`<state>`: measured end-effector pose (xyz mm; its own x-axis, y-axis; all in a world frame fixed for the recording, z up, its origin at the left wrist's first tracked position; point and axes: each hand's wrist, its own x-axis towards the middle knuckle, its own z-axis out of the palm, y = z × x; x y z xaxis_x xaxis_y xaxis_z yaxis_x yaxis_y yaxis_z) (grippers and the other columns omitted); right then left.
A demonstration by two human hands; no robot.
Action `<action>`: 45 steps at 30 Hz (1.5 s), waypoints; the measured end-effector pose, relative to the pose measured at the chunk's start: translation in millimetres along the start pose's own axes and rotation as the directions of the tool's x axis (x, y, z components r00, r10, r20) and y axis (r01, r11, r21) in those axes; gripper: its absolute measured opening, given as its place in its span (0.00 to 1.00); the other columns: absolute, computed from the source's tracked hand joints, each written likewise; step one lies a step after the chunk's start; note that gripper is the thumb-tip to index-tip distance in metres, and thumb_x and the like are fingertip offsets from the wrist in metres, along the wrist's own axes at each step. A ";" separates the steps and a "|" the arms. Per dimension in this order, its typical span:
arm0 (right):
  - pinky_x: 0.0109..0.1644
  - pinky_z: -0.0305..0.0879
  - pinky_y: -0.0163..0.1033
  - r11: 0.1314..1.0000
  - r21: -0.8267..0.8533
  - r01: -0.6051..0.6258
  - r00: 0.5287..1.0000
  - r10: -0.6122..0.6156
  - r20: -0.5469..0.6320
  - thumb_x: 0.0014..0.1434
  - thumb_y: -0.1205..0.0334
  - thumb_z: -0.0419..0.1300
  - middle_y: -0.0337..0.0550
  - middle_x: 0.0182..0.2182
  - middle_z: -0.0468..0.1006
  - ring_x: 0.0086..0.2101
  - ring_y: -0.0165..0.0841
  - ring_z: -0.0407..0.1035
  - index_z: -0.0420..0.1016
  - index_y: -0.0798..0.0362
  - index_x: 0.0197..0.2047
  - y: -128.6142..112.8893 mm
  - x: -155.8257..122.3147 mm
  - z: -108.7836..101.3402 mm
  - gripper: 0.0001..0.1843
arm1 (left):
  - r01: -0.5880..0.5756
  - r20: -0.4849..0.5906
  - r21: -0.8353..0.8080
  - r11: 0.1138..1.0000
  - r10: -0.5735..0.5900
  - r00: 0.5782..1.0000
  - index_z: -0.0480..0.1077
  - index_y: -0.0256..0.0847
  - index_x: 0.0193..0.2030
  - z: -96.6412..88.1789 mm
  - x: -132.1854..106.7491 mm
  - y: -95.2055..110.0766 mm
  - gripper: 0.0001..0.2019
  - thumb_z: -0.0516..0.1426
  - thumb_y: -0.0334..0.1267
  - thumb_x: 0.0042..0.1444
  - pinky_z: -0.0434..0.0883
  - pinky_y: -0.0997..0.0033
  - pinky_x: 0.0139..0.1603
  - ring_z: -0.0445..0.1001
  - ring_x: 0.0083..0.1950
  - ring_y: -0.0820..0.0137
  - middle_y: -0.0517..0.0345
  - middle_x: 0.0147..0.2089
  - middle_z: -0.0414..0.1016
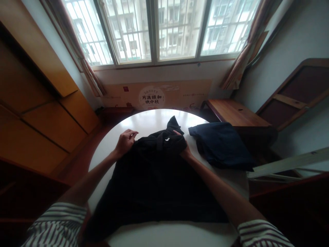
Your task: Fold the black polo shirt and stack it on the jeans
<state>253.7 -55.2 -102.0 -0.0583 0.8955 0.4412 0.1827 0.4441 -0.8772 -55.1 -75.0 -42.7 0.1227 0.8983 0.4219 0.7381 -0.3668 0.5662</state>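
A black garment (159, 181), perhaps a shirt, lies spread on a round white table (110, 133), its wide end toward me. Its far end is bunched up, with a pointed fold standing up and a small white label (167, 139) showing. My right hand (185, 148) grips this bunched part from the right, fingers partly hidden by the cloth. At the far left corner of the garment, my left hand (125, 142) is closed, thumb and forefinger pinched together; whether cloth is caught in it is unclear. Right of the garment lies folded dark blue clothing (223, 144).
A wooden side table (236, 113) stands at the back right, near a framed panel (295, 92) leaning on the wall. Wooden cabinets (51, 127) line the left. A pale board (293, 161) juts in at the right. Barred windows (133, 31) are ahead.
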 end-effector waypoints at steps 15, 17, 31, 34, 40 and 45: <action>0.48 0.71 0.46 0.999 -0.016 -0.032 0.999 0.033 0.029 0.56 0.52 0.59 0.46 0.40 0.80 0.40 0.42 0.74 0.71 0.52 0.54 0.7 -1.8 -3.2 0.24 | -0.202 0.303 0.113 0.973 0.160 0.940 0.76 0.43 0.38 11.0 -24.5 22.0 0.08 0.56 0.41 0.61 0.73 0.58 0.51 0.75 0.46 0.60 0.51 0.43 0.73; 0.47 0.71 0.45 1.000 -0.009 -0.029 0.999 0.029 0.014 0.56 0.53 0.59 0.46 0.41 0.80 0.40 0.42 0.74 0.72 0.52 0.53 1.4 -1.8 -2.7 0.22 | -0.181 0.286 -0.022 0.983 0.179 0.941 0.74 0.42 0.36 -0.1 -22.0 21.3 0.09 0.57 0.44 0.61 0.72 0.58 0.53 0.74 0.48 0.61 0.50 0.47 0.73; 0.41 0.69 0.41 0.993 -0.116 -0.008 0.999 0.013 0.039 0.53 0.61 0.57 0.45 0.38 0.79 0.37 0.40 0.73 0.73 0.52 0.46 2.8 0.1 -4.0 0.16 | 0.448 0.540 -0.340 0.827 -0.218 0.813 0.66 0.41 0.53 -39.3 -21.1 -1.0 0.32 0.70 0.49 0.44 0.69 0.74 0.30 0.75 0.31 0.70 0.61 0.33 0.76; 0.37 0.66 0.38 0.993 -0.114 0.003 0.987 0.016 0.160 0.52 0.62 0.57 0.40 0.32 0.76 0.32 0.37 0.71 0.73 0.53 0.43 2.4 -1.1 -3.5 0.14 | 0.315 0.669 -0.229 0.921 -0.086 0.738 0.73 0.40 0.46 -48.2 -20.4 -5.4 0.23 0.69 0.43 0.43 0.69 0.73 0.33 0.75 0.33 0.69 0.61 0.31 0.75; 0.36 0.65 0.35 0.996 -0.074 0.049 0.943 -0.022 0.332 0.42 0.65 0.62 0.35 0.28 0.74 0.30 0.33 0.68 0.74 0.53 0.39 -0.5 -0.9 -2.0 0.16 | 0.080 0.485 -0.249 0.965 0.053 0.873 0.71 0.40 0.39 -60.2 -21.3 -0.4 0.08 0.58 0.39 0.52 0.73 0.72 0.40 0.76 0.44 0.65 0.52 0.47 0.75; 0.38 0.66 0.39 0.995 -0.098 0.038 0.982 -0.019 0.188 0.55 0.56 0.56 0.39 0.28 0.74 0.31 0.35 0.67 0.74 0.54 0.34 -2.0 1.1 -0.6 0.11 | -0.025 0.228 -0.023 0.999 0.030 0.973 0.71 0.42 0.51 -63.4 -19.2 -8.3 0.23 0.54 0.30 0.46 0.73 0.68 0.45 0.76 0.45 0.64 0.53 0.45 0.76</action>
<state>253.9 -55.1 -99.6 -0.2449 0.8766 0.4142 0.2753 0.4725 -0.8372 -105.6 -104.6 -10.6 0.2925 0.9184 0.2663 0.7193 -0.3948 0.5716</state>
